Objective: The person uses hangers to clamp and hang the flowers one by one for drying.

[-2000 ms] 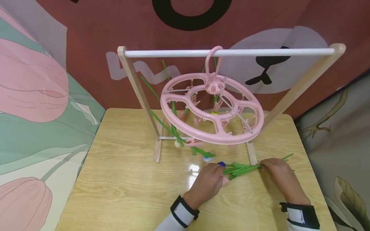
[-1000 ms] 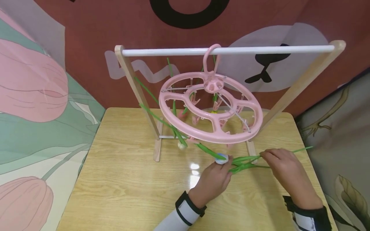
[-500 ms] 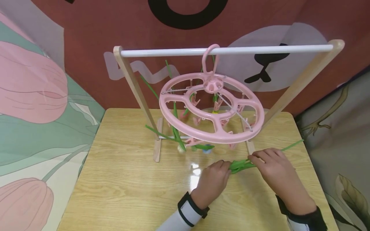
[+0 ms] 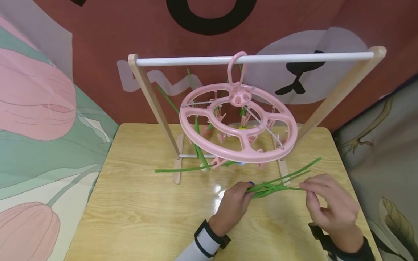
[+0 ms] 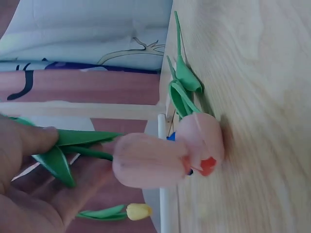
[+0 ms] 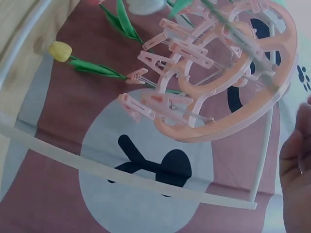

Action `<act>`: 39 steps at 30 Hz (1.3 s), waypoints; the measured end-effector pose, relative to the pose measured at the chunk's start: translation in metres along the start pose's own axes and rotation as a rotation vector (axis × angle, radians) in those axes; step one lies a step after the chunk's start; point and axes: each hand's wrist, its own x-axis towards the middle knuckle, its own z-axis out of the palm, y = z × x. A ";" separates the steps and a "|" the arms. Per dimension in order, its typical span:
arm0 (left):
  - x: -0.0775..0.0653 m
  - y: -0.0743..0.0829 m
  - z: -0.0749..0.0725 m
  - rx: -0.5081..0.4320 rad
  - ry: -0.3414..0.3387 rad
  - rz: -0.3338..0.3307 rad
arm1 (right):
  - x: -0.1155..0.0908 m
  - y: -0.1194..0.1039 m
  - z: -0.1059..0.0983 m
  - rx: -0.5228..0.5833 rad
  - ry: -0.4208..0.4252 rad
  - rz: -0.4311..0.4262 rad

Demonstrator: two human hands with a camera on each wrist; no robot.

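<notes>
My left hand (image 4: 230,208) grips the leafy part of several artificial tulips (image 4: 269,188) low over the table. In the left wrist view a pink tulip (image 5: 146,160) is pinched between thumb and fingers, its head overlapping a second pink tulip (image 5: 206,141) on the tabletop. A dark blue petal (image 4: 251,183) peeks out beside the left fingers. Bare stems fan out to the right. At the end of the lowest one my right hand (image 4: 333,214) pinches with index finger and thumb. The right wrist view catches only part of that hand (image 6: 297,174) at its edge.
A round pink clip hanger (image 4: 261,156) hangs from the white rod (image 4: 294,58) of a wooden stand (image 4: 153,105). Tulips dangle from its clips, among them a yellow one (image 6: 60,51) and a white one (image 4: 204,167). Printed cloth (image 4: 98,54) backs the table (image 4: 130,210).
My right hand has slid rightward along the stems, toward one stem's end. The left hand has shifted slightly left with the bunch, and the stems have spread apart. A clipped tulip's stem has swung down.
</notes>
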 end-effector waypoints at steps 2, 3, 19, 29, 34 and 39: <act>-0.002 -0.004 -0.002 -0.060 0.030 0.017 | 0.000 0.002 -0.002 0.072 0.032 0.048; -0.002 -0.005 -0.004 -0.082 0.043 0.028 | -0.001 0.003 -0.005 0.106 0.014 0.088; -0.001 -0.011 -0.020 -0.382 0.226 0.106 | -0.020 0.036 -0.001 -0.044 -0.685 0.604; -0.002 -0.008 -0.013 -0.470 0.240 0.079 | -0.016 0.043 0.026 0.238 -0.555 0.790; -0.002 -0.009 -0.008 -0.556 0.249 0.071 | -0.014 0.041 0.029 0.350 -0.526 0.838; 0.001 -0.010 -0.006 -0.617 0.280 0.046 | -0.018 0.037 0.031 0.412 -0.521 0.908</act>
